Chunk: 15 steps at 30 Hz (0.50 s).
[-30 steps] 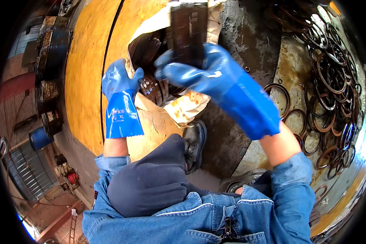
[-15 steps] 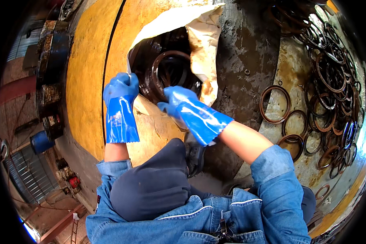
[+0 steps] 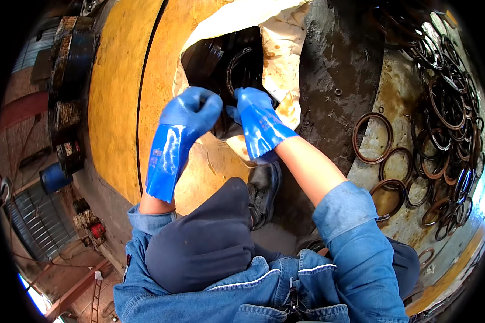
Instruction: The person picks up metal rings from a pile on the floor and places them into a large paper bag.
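A cream-coloured sack (image 3: 283, 64), stained brown, lies with its mouth turned open toward me. Dark oily rings (image 3: 236, 67) show in its shadowed inside. At the sack's near left rim is my left hand (image 3: 191, 110), in a long blue rubber glove. Its fingers are curled closed, and what they hold, if anything, is hidden. My right hand (image 3: 253, 105), gloved the same way, is bent over the near right part of the mouth, close to a ring's lower end. Its fingers are curled inward with their tips out of sight, so I cannot tell what they grip.
Many brown and black rings (image 3: 442, 142) lie heaped on the grey sheet at the right, with a few separate ones (image 3: 373, 138) nearer the sack. A yellow board (image 3: 116, 107) extends to the left. My black shoe (image 3: 264, 188) stands just below the sack.
My left hand has left the sack's left edge and moved right, nearer my right hand. The right hand has shifted up and right. The large brown ring no longer shows in the sack's mouth.
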Each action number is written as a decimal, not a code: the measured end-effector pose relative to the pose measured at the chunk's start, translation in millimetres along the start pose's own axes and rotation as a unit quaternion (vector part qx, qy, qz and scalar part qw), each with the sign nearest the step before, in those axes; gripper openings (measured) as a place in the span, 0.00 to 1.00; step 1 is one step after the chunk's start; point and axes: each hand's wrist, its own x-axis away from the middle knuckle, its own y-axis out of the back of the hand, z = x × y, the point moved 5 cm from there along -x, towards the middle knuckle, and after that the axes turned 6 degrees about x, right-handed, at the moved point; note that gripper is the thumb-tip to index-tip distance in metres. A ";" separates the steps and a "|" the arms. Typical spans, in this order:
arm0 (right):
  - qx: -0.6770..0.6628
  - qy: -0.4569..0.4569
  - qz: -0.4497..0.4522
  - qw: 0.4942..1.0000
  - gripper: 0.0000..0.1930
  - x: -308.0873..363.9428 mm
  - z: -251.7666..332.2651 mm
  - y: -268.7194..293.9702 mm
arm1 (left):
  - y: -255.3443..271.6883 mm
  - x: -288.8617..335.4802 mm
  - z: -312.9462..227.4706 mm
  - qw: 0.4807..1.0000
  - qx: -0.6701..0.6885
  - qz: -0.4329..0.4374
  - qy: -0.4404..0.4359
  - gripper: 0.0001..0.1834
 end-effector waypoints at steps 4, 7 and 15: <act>-0.529 -0.027 0.103 0.842 0.23 8.4 -21.6 22.6 | -15.7 0.7 13.1 0.997 -0.016 0.070 0.011 0.23; -0.495 0.095 -0.030 0.863 0.25 1.1 -59.2 87.4 | -37.9 -5.0 5.0 0.986 -0.059 0.157 0.020 0.28; -0.157 -0.057 -0.038 0.985 0.19 112.8 -209.1 180.1 | -127.2 4.3 41.1 0.886 0.162 0.434 0.021 0.46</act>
